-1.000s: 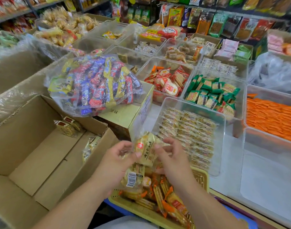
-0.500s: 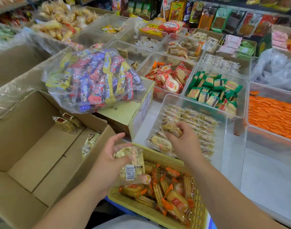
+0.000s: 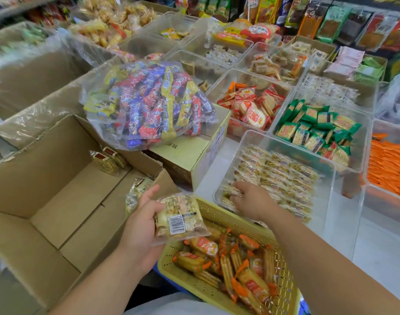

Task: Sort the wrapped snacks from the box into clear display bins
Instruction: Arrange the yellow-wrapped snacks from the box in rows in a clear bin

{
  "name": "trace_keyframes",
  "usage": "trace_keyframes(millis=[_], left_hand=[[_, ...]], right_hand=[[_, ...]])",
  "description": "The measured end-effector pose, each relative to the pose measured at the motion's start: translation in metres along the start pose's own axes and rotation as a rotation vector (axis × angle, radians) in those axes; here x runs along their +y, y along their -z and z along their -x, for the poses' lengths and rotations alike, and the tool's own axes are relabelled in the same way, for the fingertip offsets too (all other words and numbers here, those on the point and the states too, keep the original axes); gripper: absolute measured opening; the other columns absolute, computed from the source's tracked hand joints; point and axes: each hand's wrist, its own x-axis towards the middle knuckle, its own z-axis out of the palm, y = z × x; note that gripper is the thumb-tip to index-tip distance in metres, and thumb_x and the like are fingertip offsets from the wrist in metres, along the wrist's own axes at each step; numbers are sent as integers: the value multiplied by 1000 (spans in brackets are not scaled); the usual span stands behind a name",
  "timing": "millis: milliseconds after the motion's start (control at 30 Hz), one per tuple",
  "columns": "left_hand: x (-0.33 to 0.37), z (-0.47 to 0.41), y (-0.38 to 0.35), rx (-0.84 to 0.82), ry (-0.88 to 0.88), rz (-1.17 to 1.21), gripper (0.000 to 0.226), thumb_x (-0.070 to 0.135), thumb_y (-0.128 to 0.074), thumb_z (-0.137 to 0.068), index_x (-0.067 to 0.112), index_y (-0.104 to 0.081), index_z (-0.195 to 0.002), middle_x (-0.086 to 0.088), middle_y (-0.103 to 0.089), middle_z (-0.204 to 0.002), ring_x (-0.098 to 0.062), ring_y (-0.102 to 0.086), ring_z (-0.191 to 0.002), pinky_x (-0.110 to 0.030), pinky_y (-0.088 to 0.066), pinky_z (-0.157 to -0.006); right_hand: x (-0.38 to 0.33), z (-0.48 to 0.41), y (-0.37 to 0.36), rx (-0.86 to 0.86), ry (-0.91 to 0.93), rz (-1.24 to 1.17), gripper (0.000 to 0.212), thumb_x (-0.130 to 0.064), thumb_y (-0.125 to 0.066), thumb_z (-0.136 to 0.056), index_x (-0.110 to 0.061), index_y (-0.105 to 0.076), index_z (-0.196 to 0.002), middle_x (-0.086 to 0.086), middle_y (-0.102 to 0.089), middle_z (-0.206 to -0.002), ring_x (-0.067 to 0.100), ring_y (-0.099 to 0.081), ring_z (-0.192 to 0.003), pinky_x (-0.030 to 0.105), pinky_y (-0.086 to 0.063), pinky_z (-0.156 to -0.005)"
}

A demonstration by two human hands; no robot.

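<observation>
One snack pack (image 3: 180,217) gripped by left hand (image 3: 138,226) | right hand (image 3: 252,201) touches binned snacks (image 3: 281,173)

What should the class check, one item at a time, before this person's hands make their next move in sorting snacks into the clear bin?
1. Left hand grips the clear-wrapped snack bundle with the barcode label: ok.
2. Right hand is free of the packet under it in the clear plastic bin: cannot tell, the fingers cover it.
3. The bin's walls rise above the packets in it, so there is room: ok.
4. The bundle matches the pale clear-wrapped packets in that bin: cannot tell, print too small.
5. The open brown cardboard box holds loose packets to sort: ok.
</observation>
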Motion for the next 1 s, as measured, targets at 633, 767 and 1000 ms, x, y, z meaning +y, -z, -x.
trace_keyframes(millis=[633,767,1000], left_hand=[[1,6,-25,-46,-4,135,38,-1,-40,-103,16,-63,-127,-21,-76,-111,-35,-77,-94,-45,-63,-67],[3,10,-36,-129,25,104,25,17,-53,-101,11,-64,-124,-23,-73,-115,-31,-77,-87,-39,-61,-61],[0,9,-31,-186,-156,-487,37,58,-61,-86,31,-79,-102,-3,-79,-106,-19,-73,-94,-39,-53,-83]], right_hand=[[-41,92,4,151,525,-311,72,-64,-59,-85,-45,-37,-150,-18,-33,-159,5,-23,-149,32,-20,-120],[-53,109,-4,319,674,-280,53,-30,-81,-83,-32,-64,-134,-11,-56,-143,3,-44,-137,20,-33,-114],[-58,124,2,112,152,-1250,17,-30,-62,-97,-22,-73,-106,9,-77,-107,28,-74,-101,44,-63,-81]])
